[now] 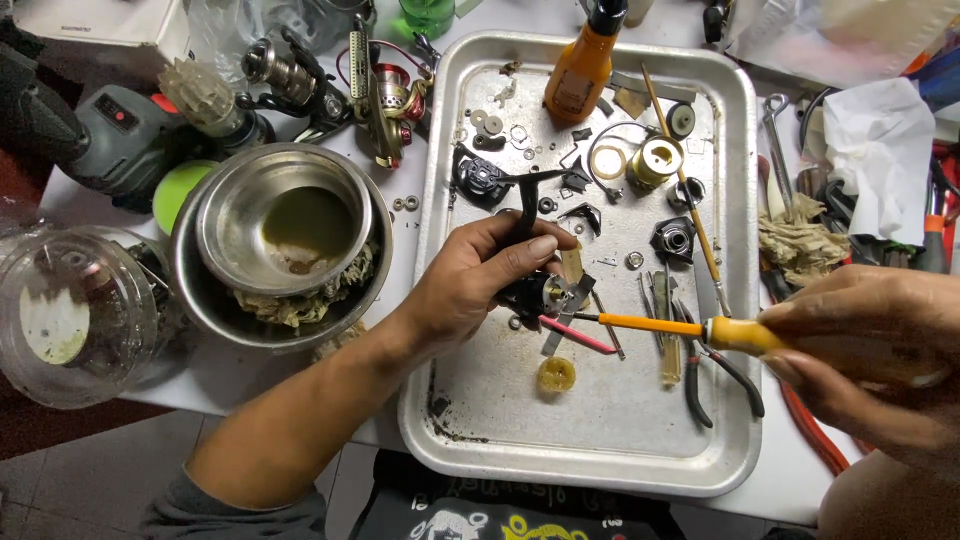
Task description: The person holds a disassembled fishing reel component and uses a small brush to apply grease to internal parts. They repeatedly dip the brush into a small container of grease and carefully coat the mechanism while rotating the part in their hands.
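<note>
1. A cluttered white worktop [400, 240] carries a metal tray [600, 440].
2. Right hand [870, 355], grip closed on a yellow-handled screwdriver [680, 328].
3. Left hand [480, 280], grip closed on a black reel body [535, 290] over the tray.
4. Beyond: loose parts, an orange bottle [582, 65], steel bowls [285, 225].

A grey sleeve bunches at the left elbow (forearm bare), above a dark printed shirt.

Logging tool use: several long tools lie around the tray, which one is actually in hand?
The yellow-handled screwdriver, gripped by the right hand, tip at the reel body; the pliers and thin brush lie loose in the tray.
</note>
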